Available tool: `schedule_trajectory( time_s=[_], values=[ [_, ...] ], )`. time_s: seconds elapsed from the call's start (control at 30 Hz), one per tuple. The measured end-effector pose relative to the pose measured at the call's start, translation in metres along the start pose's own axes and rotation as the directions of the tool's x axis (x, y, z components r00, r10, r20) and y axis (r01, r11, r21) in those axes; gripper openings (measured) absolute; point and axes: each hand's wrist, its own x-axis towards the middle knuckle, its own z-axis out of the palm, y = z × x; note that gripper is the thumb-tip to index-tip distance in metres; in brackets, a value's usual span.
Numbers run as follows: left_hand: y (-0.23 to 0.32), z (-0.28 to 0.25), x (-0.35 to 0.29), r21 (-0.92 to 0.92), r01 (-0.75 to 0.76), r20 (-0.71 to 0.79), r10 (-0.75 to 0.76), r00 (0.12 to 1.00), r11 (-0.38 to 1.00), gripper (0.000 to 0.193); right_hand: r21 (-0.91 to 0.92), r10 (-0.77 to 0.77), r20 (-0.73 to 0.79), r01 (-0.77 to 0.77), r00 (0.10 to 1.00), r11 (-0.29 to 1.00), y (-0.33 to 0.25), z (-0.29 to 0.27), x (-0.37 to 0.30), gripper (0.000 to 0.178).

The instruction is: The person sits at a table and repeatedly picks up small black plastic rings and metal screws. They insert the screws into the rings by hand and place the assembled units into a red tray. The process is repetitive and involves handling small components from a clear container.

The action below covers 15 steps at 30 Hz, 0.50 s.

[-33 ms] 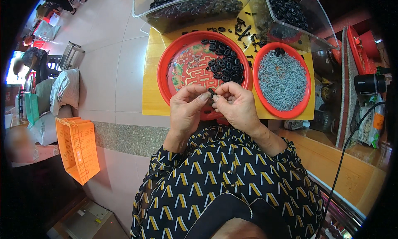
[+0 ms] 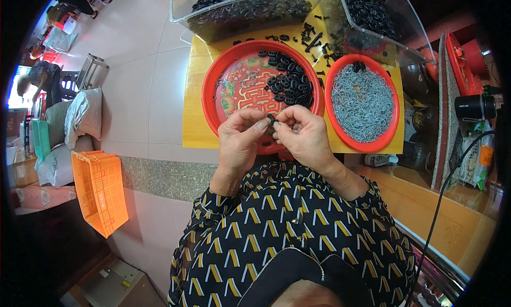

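Note:
Over the near rim of a round red tray (image 2: 211,86), my left hand (image 2: 240,139) and my right hand (image 2: 304,136) meet, thumbs and forefingers closed. Between their fingertips sits a small black plastic piece (image 2: 272,118), partly covered by the fingers. Whether a screw is in it, I cannot tell. Beyond my hands, a heap of black oval plastic pieces with holes (image 2: 290,80) fills the tray's right side. To the right stands a red oval tray (image 2: 331,120) full of small silver screws (image 2: 364,107), with a few black pieces (image 2: 359,66) at its far end.
The trays rest on a yellow board (image 2: 192,120). Behind them stand two clear plastic bins (image 2: 250,22) (image 2: 372,19) of black pieces. Loose black bolts (image 2: 314,42) lie between. An orange crate (image 2: 101,192) is on the floor at left; a black cable (image 2: 442,192) hangs at right.

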Motion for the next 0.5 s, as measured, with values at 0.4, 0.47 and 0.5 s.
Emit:
schedule_trajectory(
  time_s=[0.4, 0.47, 0.5],
  values=[
    [-0.0044, 0.0050, -0.0025, 0.103, -0.052, -0.018, 0.055, 0.998, 0.993, 0.013, 0.031, -0.007, 0.002, 0.007, 1.000, 1.000, 0.0025, 0.0000, -0.0009, 0.006],
    [-0.0062, 0.0051, -0.0024, 0.128, -0.068, -0.034, 0.072, 0.997, 0.989, 0.012, 0.039, 0.001, 0.017, -0.002, 1.000, 0.999, 0.0023, -0.0006, -0.0009, 0.005],
    [-0.0072, 0.0051, -0.0024, 0.141, -0.078, -0.042, 0.085, 0.995, 0.987, 0.011, 0.041, 0.007, 0.035, -0.009, 0.999, 0.999, 0.0003, -0.0011, -0.0009, 0.005]
  ],
)
